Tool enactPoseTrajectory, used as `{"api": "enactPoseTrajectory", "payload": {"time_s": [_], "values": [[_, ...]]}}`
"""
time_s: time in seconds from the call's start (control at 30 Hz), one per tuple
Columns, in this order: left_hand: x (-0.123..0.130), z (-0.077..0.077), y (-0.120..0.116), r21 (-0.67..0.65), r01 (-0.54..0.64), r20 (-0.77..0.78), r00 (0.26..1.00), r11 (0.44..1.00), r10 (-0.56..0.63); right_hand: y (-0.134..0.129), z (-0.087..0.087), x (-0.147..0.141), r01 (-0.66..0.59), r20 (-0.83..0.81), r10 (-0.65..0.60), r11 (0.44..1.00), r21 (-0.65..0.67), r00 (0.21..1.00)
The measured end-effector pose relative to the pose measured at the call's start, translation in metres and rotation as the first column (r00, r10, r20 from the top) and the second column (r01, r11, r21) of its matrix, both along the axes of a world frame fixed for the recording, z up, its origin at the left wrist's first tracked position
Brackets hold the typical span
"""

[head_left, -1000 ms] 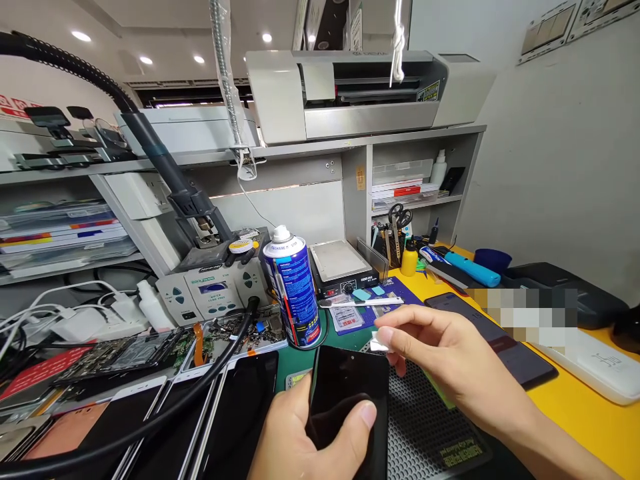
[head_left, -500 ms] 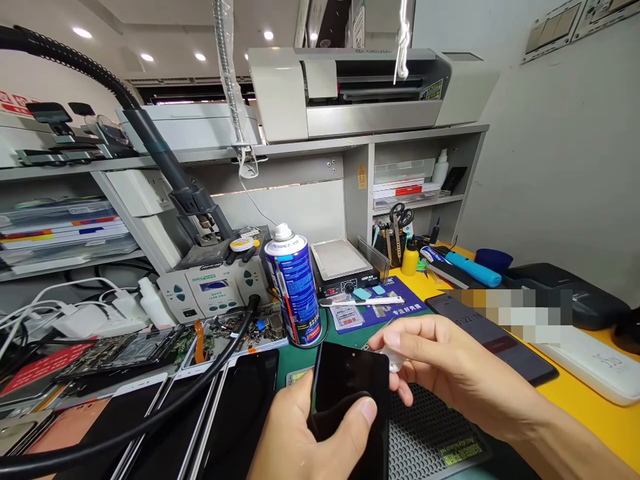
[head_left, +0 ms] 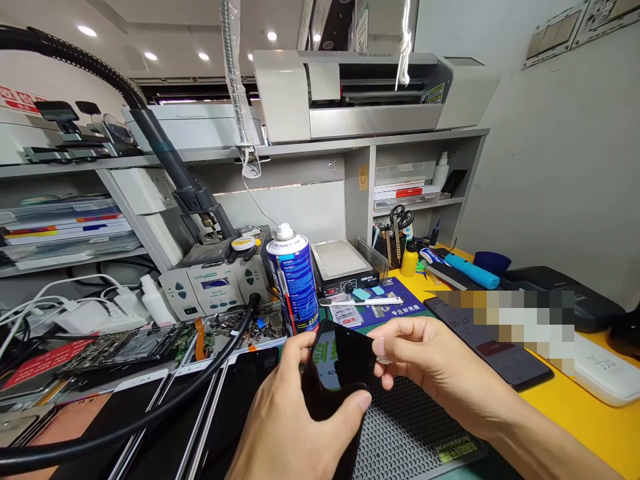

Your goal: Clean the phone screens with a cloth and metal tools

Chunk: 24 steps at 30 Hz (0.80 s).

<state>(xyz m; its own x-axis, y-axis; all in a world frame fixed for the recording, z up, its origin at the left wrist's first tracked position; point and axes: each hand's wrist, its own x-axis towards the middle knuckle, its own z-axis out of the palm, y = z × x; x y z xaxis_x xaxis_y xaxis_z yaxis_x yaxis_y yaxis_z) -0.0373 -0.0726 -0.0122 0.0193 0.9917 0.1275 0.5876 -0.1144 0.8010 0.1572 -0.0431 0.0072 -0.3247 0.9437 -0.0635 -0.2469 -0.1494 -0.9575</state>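
A black smartphone [head_left: 353, 360] is tilted up in front of me, its glossy screen catching a reflection. My left hand [head_left: 295, 420] is closed around its lower left side, thumb across the front and fingers behind. At the phone's upper right edge, the thumb and index finger of my right hand [head_left: 425, 353] are pinched together on a small clear piece, mostly hidden by the fingers. Below both hands lies a grey perforated mat [head_left: 400, 427].
A blue spray can [head_left: 295, 287] stands just behind the phone. Several phone screens [head_left: 240, 407] and a thick black hose [head_left: 165, 420] lie to the left. Another phone [head_left: 490, 347] and a white power bank [head_left: 600, 373] are on the right. A heating plate [head_left: 343, 260] sits behind.
The phone has moved slightly left and up and is turned, so a bright reflection now shows on its screen. My right fingers have come against its edge, covering most of the clear piece.
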Motion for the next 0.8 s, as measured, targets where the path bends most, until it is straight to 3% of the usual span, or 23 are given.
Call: {"api": "enactPoseTrajectory", "payload": {"time_s": [0.17, 0.27, 0.37, 0.43, 0.53, 0.63, 0.8], "values": [[0.003, -0.002, -0.003, 0.134, -0.018, -0.369, 0.927, 0.991, 0.066, 0.0, -0.002, -0.004, -0.003, -0.037, 0.003, 1.0, -0.011, 0.999], [0.0, 0.002, -0.001, 0.17, -0.003, -0.428, 0.901, 0.985, 0.076, 0.001, 0.0, 0.002, -0.057, -0.003, 0.057, 0.998, 0.009, 0.998], [-0.01, 0.008, 0.003, 0.222, 0.026, -0.417, 0.906, 0.975, 0.071, 0.004, 0.002, 0.012, 0.007, 0.223, -0.044, 0.986, 0.164, 0.974], [-0.017, 0.012, 0.005, 0.245, 0.041, -0.399, 0.915, 0.969, 0.062, 0.005, 0.002, 0.018, -0.035, 0.466, -0.11, 0.956, 0.291, 0.878], [-0.023, 0.018, 0.005, 0.241, 0.072, -0.393, 0.919, 0.968, 0.03, 0.008, -0.002, 0.024, -0.22, 0.767, -0.244, 0.868, 0.446, 0.594], [-0.024, 0.024, 0.002, 0.193, 0.139, -0.416, 0.908, 0.971, -0.048, 0.014, -0.005, 0.027, -0.341, 0.801, -0.502, 0.728, 0.595, 0.327], [-0.024, 0.03, -0.001, 0.11, 0.201, -0.428, 0.893, 0.973, -0.136, 0.032, -0.011, 0.019, -0.57, 0.824, -0.549, 0.635, 0.522, 0.143]]}}
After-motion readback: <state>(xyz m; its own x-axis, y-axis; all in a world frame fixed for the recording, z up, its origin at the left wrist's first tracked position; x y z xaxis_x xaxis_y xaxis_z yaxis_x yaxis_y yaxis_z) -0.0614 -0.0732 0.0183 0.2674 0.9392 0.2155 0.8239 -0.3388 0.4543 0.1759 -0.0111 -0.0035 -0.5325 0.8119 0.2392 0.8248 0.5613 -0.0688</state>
